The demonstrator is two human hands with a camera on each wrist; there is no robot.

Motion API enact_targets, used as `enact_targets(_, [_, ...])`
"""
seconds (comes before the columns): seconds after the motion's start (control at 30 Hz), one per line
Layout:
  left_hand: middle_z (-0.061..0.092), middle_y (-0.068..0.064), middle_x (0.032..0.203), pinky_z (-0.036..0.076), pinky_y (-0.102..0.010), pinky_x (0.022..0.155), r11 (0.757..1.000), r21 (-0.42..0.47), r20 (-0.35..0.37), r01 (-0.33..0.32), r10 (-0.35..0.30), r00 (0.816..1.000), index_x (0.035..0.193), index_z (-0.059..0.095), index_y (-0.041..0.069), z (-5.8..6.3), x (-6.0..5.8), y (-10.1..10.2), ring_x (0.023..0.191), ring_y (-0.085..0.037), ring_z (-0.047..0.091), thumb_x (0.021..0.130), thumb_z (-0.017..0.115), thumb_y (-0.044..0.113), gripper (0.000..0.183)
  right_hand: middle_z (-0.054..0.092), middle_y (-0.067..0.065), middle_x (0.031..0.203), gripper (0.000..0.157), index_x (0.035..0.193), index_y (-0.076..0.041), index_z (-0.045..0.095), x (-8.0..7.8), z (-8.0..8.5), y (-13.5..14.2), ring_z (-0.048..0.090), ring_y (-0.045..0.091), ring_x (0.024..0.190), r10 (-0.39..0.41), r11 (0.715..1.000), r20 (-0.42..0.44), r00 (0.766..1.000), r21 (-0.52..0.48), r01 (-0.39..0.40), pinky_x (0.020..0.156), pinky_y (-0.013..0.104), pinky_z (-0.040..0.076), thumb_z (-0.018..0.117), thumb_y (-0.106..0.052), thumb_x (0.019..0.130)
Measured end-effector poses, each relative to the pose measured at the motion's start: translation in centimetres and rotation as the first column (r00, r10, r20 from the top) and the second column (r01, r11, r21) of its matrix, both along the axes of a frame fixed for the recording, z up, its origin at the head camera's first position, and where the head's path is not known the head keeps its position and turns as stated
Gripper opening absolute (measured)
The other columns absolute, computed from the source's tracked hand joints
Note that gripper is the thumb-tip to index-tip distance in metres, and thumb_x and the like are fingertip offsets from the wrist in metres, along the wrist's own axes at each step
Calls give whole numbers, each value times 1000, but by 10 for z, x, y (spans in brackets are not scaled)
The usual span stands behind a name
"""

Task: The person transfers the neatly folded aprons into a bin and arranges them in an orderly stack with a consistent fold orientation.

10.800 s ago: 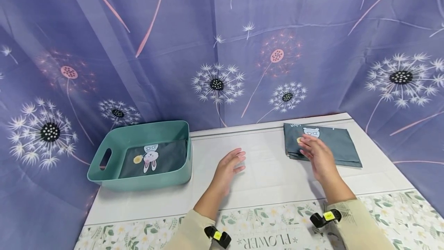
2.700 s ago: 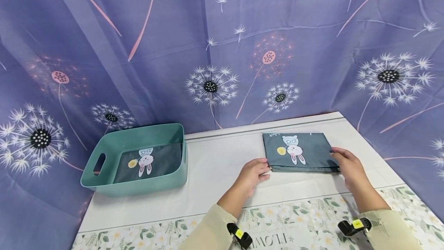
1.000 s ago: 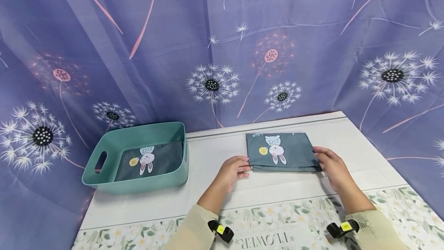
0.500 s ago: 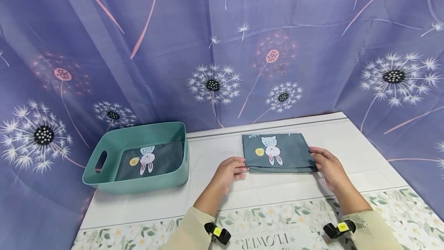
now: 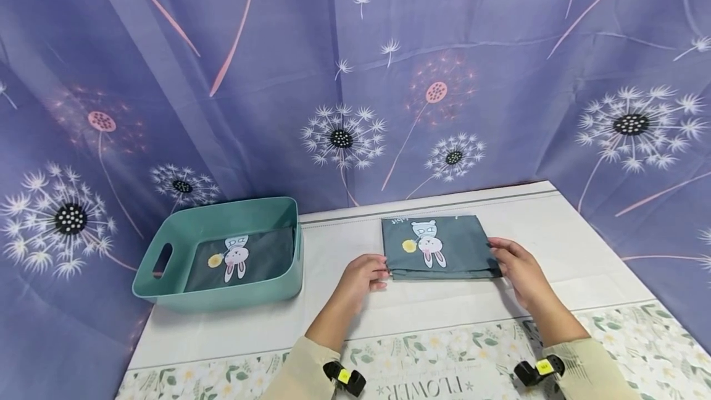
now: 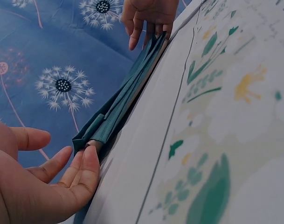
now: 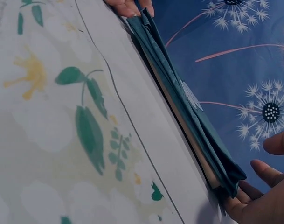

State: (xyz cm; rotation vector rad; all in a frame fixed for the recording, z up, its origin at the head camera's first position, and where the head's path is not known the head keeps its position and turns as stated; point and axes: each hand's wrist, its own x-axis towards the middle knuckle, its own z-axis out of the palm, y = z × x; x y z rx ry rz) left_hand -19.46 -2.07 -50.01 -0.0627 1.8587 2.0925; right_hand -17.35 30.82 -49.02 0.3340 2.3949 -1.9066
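Observation:
A folded dark grey-green cloth (image 5: 452,242) with a rabbit and yellow flower print lies flat on the white table cover. My left hand (image 5: 361,276) touches its left edge near the front corner, fingers fairly straight. At the right edge, the fingers of my right hand (image 5: 519,267) rest against the cloth's side. In the left wrist view, fingertips (image 6: 89,158) reach right under the corner of the layered folds. A beige strip (image 7: 197,158) shows below the layers in the right wrist view. Another folded cloth (image 5: 258,258) with the same print lies inside the green basket (image 5: 222,298).
The basket stands at the left of the table, with a handle hole in its left wall. Behind the table hangs a purple dandelion-print curtain (image 5: 266,141). The front of the table cover (image 5: 433,350) has a floral band with printed lettering.
Earlier the folded cloth was farther right and my hands were mostly apart from it. Both hands have come to its sides, and it has slid leftward between them, slowing lately. The basket stays put.

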Motion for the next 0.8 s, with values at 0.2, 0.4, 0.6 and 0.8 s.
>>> enact_targets(0.2, [66, -7, 98, 58, -25, 74, 1000, -4, 1, 4, -4, 1000, 125, 59, -9, 0, 0, -3, 84, -11, 64, 96, 54, 10, 35, 35, 23, 156, 56, 151, 4, 35, 1, 2, -2, 43, -12, 108, 10, 1000, -1, 1000, 17, -10, 88, 12, 42, 43, -31, 108])
enact_targets(0.4, [69, -17, 110, 60, -29, 77, 999, -48, 5, -2, 3, 1000, 127, 58, -8, 2, -2, -5, 91, -19, 68, 97, 54, 11, 36, 35, 25, 158, 56, 153, 4, 33, 1, 4, 1, 46, 17, 134, 66, 993, 20, 998, 95, -68, 108, 31, 46, 40, -31, 109])
enact_targets(0.6, [58, -25, 140, 58, -41, 96, 996, -85, 33, 5, -2, 999, 147, 45, -3, 8, -8, -5, 125, -38, 61, 101, 51, 17, 51, 36, 31, 155, 58, 155, 6, 29, 0, 8, 4, 39, 42, 141, 106, 974, 27, 994, 199, -109, 113, 49, 43, 39, -29, 109])
enact_targets(0.8, [52, -25, 148, 55, -46, 102, 998, -56, 114, 19, -12, 993, 152, 37, -3, 15, -18, -5, 136, -39, 53, 105, 44, 18, 53, 31, 36, 155, 61, 155, 8, 25, -5, 14, 7, 41, 50, 140, 135, 953, 77, 988, 264, -150, 110, 57, 45, 41, -28, 109])
